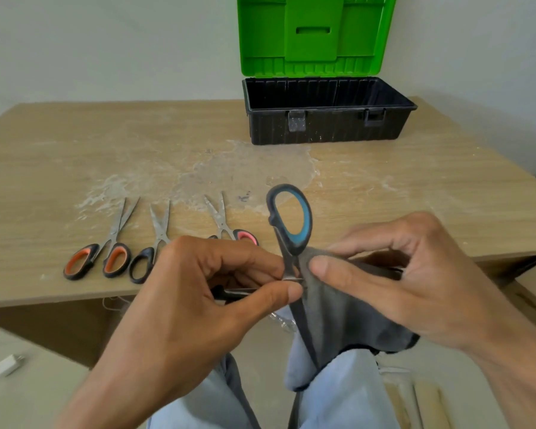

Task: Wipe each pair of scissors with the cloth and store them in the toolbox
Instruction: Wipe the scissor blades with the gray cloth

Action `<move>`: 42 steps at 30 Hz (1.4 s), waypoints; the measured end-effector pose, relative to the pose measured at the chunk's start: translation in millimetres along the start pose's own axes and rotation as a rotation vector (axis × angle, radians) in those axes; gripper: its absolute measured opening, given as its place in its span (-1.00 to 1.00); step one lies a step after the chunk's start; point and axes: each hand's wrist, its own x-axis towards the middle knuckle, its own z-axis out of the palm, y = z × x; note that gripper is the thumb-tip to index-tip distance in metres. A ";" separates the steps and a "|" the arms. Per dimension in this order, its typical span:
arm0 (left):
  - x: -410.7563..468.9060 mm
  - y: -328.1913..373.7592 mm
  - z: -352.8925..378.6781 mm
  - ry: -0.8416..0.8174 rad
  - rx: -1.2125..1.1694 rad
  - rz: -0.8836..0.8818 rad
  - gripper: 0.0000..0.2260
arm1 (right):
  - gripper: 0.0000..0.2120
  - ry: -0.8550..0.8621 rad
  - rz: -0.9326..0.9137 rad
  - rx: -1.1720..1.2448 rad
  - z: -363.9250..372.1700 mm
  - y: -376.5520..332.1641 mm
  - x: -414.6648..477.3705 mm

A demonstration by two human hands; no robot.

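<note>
Left side of the light wooden table (pixel 75 144): three pairs are waiting in a row. You've got the orange-and-black-handled steel scissors (pixel 115 258), then the black-handled steel scissors (pixel 161 233), then the pink-handled steel scissors (pixel 245 236), all with grubby-looking blades.

Your left hand (pixel 198 292) is pinching a blade of the big blue-and-black-handled scissors (pixel 291 244) between thumb and forefinger, handle pointing up, just off the table's near edge over your lap. Your right hand (pixel 415 274) is pinching the dark grey cloth (pixel 338 305) against the metal near the pivot.

So I'd say you're mid-wipe on the first pair. I can't see any scissors in the black plastic toolbox with the open green lid (pixel 325 125) at the back right, though its floor is mostly hidden.

Next move, I reckon: draw the cloth along both blades, away from the edge, then reach well forward and lay this pair in the box.

Brands or writing? I can't read any on the handles, lid or box.
</note>
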 end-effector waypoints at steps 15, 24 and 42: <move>1.1 -5.1 1.3 -0.017 -0.081 -0.090 -0.94 | -0.82 -0.121 0.115 0.108 1.1 -4.5 0.7; 2.3 -0.5 -1.4 -0.025 -0.171 -0.113 -0.95 | -0.69 -0.237 0.104 0.084 -6.4 -3.2 2.4; 3.3 4.5 -3.4 -0.050 -0.161 -0.096 -0.96 | -0.69 -0.163 0.098 0.132 -9.2 -9.6 0.6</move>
